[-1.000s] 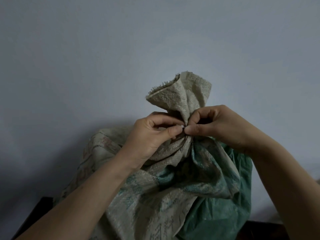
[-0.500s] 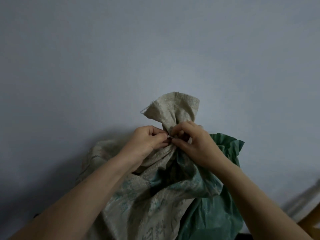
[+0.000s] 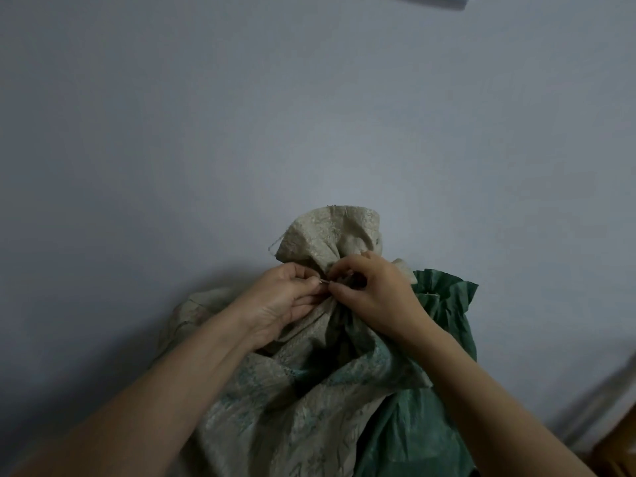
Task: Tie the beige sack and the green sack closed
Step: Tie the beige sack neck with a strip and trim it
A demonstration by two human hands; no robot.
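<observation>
Head camera view, looking down along two bare forearms. The beige sack (image 3: 309,425) stands in the lower middle of the picture, against a plain pale blue-grey wall (image 3: 241,132). It is woven, crinkled cloth. Its mouth is bunched into a narrow neck, and above the neck a loose ruffle of cloth fans upward with a frayed left edge.

Both hands meet at that neck. The left hand (image 3: 285,301) comes from the lower left, palm turned partly upward. Its fingers are curled in, with thumb and forefinger tip pinched together at the gathered cloth. The right hand (image 3: 375,294) comes from the lower right, knuckles up. Its fingers are bent tightly, and thumb and forefinger nip the same spot, tips almost touching those of the left hand. A thin pale sliver shows between the two sets of fingertips; what it is cannot be told.

Faded green printing covers the front of the beige sack. There are patches of pattern, and near the bottom edge a few large characters, too blurred and creased to read.

The green sack (image 3: 413,435) stands touching the beige one on its right and partly behind it. Its crumpled top rises just beyond the right wrist.

A dark blurred bar (image 3: 426,0) crosses the top edge. A brown wooden corner (image 3: 619,438) sits at the lower right.
</observation>
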